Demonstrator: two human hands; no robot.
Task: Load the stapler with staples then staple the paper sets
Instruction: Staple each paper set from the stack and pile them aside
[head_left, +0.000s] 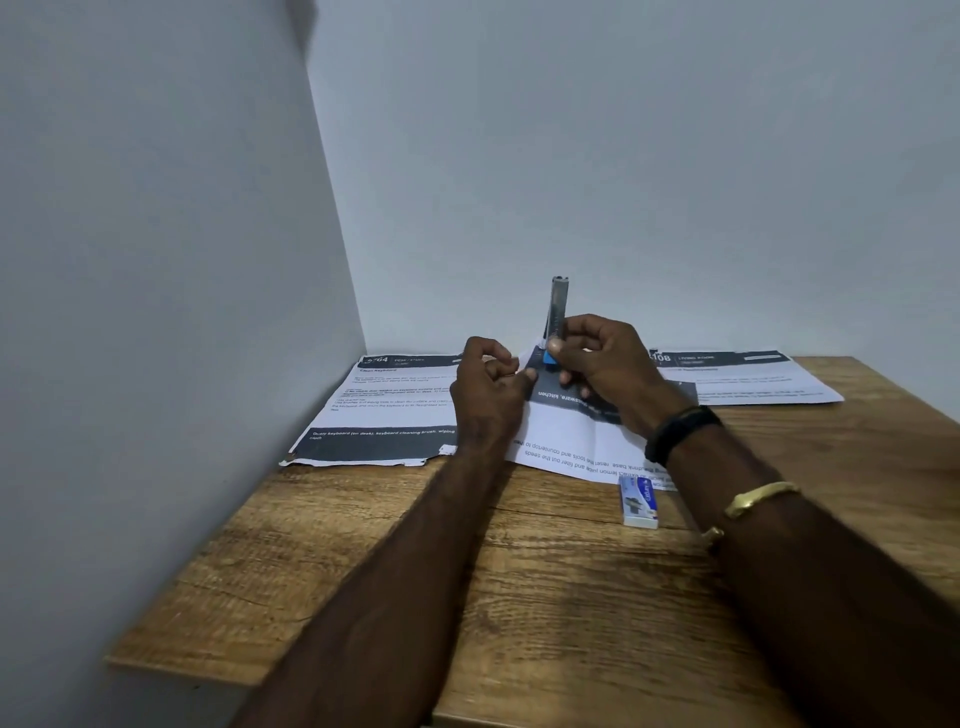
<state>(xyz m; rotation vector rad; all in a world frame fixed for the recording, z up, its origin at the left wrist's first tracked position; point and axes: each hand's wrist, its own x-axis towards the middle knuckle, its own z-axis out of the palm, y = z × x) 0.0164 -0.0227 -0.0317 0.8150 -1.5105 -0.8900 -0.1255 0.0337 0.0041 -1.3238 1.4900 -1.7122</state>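
Observation:
My right hand (602, 364) grips a blue and silver stapler (559, 306) whose metal arm stands swung upright above the papers. My left hand (488, 387) sits just left of it with fingers curled, pinching the corner of the middle paper set (566, 441); whether it also holds staples is hidden. A second paper set (384, 410) lies at the left by the wall. A third paper set (753, 376) lies at the right. A small blue and white staple box (640, 501) rests on the wooden table (545, 597) near my right forearm.
Grey walls close off the left side and the back of the table. The table's left edge (208, 545) runs diagonally toward me. Dark and gold bracelets circle my right wrist.

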